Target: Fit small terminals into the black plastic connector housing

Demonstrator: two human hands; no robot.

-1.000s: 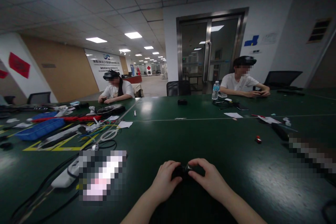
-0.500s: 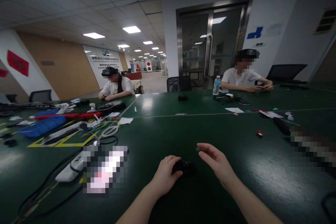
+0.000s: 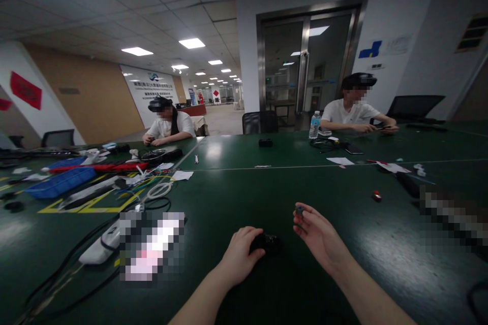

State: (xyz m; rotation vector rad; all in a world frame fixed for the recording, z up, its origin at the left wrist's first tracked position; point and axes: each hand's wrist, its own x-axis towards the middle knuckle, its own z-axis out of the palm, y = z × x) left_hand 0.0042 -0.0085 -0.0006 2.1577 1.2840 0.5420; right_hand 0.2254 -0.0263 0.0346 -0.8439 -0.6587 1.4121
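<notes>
My left hand (image 3: 244, 253) rests on the table, its thumb and fingers closed round the left end of a small black object (image 3: 270, 242). That object lies low on the dark green tabletop; its kind is hard to tell against the dark surface. To the right, my right hand (image 3: 318, 231) is raised a little above the table. Between its thumb and fingertips it pinches a small grey piece (image 3: 299, 210), too small to name. A gap separates the grey piece from the black object.
Left of my hands lie a white power strip (image 3: 101, 246), a blurred bright rectangle (image 3: 156, 246), cables and a blue tray (image 3: 63, 183). A small red item (image 3: 376, 196) lies to the right. Two people sit across the table, near a water bottle (image 3: 314, 125).
My right hand has shifted slightly right and turned, bringing the small grey piece with it, away from the black object. My left hand has stayed in place.
</notes>
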